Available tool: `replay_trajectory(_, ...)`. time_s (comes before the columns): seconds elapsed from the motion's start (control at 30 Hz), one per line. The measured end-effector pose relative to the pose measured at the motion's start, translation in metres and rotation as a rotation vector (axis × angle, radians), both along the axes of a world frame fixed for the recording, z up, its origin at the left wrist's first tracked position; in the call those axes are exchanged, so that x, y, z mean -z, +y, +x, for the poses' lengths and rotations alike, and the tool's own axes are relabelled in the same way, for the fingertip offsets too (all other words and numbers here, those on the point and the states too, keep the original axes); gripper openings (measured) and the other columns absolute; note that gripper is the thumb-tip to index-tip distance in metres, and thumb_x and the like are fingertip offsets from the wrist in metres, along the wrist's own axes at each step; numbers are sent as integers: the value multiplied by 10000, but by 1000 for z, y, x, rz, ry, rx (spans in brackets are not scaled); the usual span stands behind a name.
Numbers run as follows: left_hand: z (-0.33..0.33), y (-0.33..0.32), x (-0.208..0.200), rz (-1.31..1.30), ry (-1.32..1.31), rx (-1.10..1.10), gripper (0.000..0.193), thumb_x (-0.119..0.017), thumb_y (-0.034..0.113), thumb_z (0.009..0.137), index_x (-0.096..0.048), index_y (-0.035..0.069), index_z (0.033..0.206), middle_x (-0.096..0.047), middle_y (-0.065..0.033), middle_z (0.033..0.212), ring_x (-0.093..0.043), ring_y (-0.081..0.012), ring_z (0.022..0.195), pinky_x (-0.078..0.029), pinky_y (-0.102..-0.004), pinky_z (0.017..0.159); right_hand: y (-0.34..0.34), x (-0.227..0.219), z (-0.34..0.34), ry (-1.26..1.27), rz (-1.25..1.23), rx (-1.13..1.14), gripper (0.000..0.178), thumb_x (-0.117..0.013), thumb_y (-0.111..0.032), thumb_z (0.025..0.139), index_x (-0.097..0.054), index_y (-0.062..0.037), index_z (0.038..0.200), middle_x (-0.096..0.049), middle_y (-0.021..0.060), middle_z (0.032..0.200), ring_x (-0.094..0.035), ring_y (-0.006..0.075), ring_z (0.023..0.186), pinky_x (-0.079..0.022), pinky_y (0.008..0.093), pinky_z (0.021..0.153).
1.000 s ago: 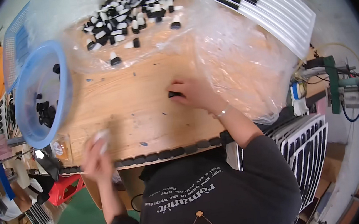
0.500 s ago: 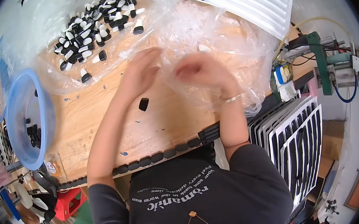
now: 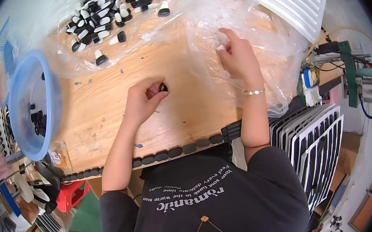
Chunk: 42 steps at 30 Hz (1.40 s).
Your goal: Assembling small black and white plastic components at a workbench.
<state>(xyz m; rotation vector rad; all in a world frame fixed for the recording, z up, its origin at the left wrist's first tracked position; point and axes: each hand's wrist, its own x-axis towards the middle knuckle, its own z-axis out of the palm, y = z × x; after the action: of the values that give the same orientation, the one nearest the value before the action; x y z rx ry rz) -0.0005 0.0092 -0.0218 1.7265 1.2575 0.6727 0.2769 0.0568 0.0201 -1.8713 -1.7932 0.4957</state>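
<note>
My left hand [image 3: 143, 100] is over the bare wood of the table, its thumb and fingers closed on a small round black cap [image 3: 163, 87]. My right hand [image 3: 242, 60] reaches over a clear plastic bag [image 3: 275, 57], with thumb and index finger apart. Small whitish translucent pieces [image 3: 212, 20] lie in the bag by its fingertips; a white bit shows at the thumb, and I cannot tell whether it is touched. Farther off, a pile of black caps with white oval inserts [image 3: 107, 17] rests on another clear plastic sheet.
A blue basin [image 3: 53, 102] with several black caps stands at the left. At the far right lies a white ribbed tray [image 3: 292, 5]. Black-and-white trays [image 3: 321, 156] stand upright below the right table edge, near a green metal fixture [image 3: 349, 71]. Black padding [image 3: 176, 152] lines the front edge.
The black cap that lay loose on the table is now in my left hand, which has come nearer. My right hand has moved rightward and farther over the bag. The view has shifted.
</note>
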Motion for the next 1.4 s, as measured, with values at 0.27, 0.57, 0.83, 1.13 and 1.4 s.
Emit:
replay_trajectory(0.27,-2,-2,-7,-322,-785,-158,363,-645,-109,751,-579,-41,1101,-652,-89,812,-631,-131,642,-524,-242,553,-37,-6,-82,1094,-55,-243,253,-616,-9,837,-586,-11,1088,-589,-3,740,-541,50,609,-441,185,553)
replay_trajectory(0.57,5,-7,-18,-239,-737,-298,371,-673,-123,718,-588,-39,1069,-642,-83,736,-615,-117,616,-514,-218,550,-36,13,-101,965,155,-440,229,-645,36,801,-589,-12,1018,-610,13,843,-577,78,727,-477,210,615)
replay_trajectory(0.83,7,-8,-18,-90,-695,-259,391,-626,-135,765,-582,-18,1135,-603,-72,966,-629,-110,734,-532,-215,625,-37,3,-104,555,287,-492,190,-632,66,776,-634,-10,950,-622,68,885,-597,113,742,-498,234,646)
replay_trajectory(1.13,5,-13,-18,-32,-733,-316,266,-591,-135,799,-571,-43,1048,-612,-106,977,-618,-123,791,-541,-240,703,-40,12,-109,1036,-132,-449,164,-626,26,823,-624,11,985,-540,32,1001,-556,92,853,-470,205,734)
replay_trajectory(1.4,8,-17,-22,224,-577,-318,187,-582,-126,814,-571,-46,983,-617,-123,996,-628,-136,791,-537,-242,722,-37,28,-111,1320,-247,-449,210,-606,20,847,-607,11,1056,-497,66,1102,-545,115,955,-487,214,763)
